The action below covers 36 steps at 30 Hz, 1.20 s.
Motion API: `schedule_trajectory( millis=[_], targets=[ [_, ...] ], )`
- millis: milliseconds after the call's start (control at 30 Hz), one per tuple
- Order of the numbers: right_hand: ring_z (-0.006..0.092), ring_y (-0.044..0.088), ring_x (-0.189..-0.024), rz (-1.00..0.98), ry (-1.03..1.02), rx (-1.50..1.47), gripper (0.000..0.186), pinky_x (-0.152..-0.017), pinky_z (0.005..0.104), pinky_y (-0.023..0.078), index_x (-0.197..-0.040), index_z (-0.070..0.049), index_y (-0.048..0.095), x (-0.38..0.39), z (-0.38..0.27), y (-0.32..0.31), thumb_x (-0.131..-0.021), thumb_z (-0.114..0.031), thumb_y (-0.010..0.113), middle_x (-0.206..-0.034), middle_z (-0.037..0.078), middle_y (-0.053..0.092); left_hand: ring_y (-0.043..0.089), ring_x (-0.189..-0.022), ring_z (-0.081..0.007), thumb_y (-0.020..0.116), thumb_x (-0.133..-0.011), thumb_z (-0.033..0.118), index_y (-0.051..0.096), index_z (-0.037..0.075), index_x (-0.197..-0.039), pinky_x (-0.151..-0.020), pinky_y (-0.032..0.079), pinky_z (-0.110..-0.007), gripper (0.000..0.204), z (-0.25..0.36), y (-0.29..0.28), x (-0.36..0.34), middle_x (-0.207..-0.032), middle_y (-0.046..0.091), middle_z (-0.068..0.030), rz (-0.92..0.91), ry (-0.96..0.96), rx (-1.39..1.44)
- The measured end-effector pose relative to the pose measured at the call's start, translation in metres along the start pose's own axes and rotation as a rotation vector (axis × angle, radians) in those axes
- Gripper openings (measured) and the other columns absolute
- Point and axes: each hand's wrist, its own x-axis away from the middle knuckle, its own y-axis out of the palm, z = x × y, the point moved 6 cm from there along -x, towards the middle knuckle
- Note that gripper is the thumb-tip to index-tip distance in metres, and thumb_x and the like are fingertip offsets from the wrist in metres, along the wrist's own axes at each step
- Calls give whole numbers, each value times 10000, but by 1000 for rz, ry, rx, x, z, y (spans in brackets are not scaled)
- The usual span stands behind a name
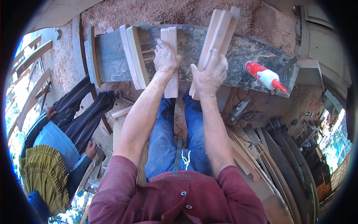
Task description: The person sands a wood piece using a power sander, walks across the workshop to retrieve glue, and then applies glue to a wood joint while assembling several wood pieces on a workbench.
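Note:
My left hand (166, 59) is closed over a pair of pale wooden strips (171, 86) lying side by side across a dark, worn bench (112, 54). To its right, my right hand (211, 72) grips a bundle of several similar wooden strips (218, 31), slanted with their far ends toward the right. The thumb lies along the left side, and the other fingers bend over the wood, slightly blurred. Left of my hands, two more strips (135, 56) rest against each other on the bench. A red and white squeeze bottle (263, 74) lies on its side at the right.
Darker wood pieces (92, 56) stand at the bench's left end. Wood shavings (141, 13) cover the ground beyond. Another person (59, 130) is at the left. Long boards (276, 160) lean at the lower right, near a small tool with a cable (240, 109).

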Motion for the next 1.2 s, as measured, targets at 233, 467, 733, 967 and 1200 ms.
schedule_trajectory(
  millis=[233,467,733,967,1200],
  targets=[
    [532,450,-1344,-244,388,-70,1073,-1039,587,490,-1635,-176,188,0,69,14,-786,-298,834,-1505,360,317,502,-1294,-471,804,-737,228,174,-101,-1569,-1083,466,-497,1094,32,9,17,-1365,518,-293,-157,288,-145],
    [521,413,-1380,-138,282,63,1080,-1086,570,457,-1635,-152,188,-13,57,17,-778,-328,821,-1542,386,254,507,-1284,-409,839,-722,295,144,-40,-1611,-1098,424,-486,1177,58,28,25,-1354,534,-226,11,369,-149],
    [437,557,-1297,-131,162,354,899,-1064,509,507,-1525,-80,409,-21,79,-25,-759,-264,841,-1466,242,488,549,-1306,-381,607,-872,147,490,66,-1449,-1101,431,-521,595,64,19,23,-1412,567,-214,-99,335,-25],
    [465,488,-1301,-155,222,196,1146,-1085,541,475,-1610,-145,190,27,130,1,-661,-155,833,-1496,261,376,562,-1206,-313,675,-831,206,208,-3,-1608,-1003,445,-442,931,31,23,46,-1317,566,-179,76,536,-211],
    [474,393,-1372,-225,162,312,1149,-1157,525,403,-1576,16,201,35,149,-17,-640,-211,827,-1538,307,292,580,-1127,-246,622,-881,203,351,10,-1558,-898,466,-375,754,37,26,60,-1219,595,-91,46,786,-297]
  ],
)
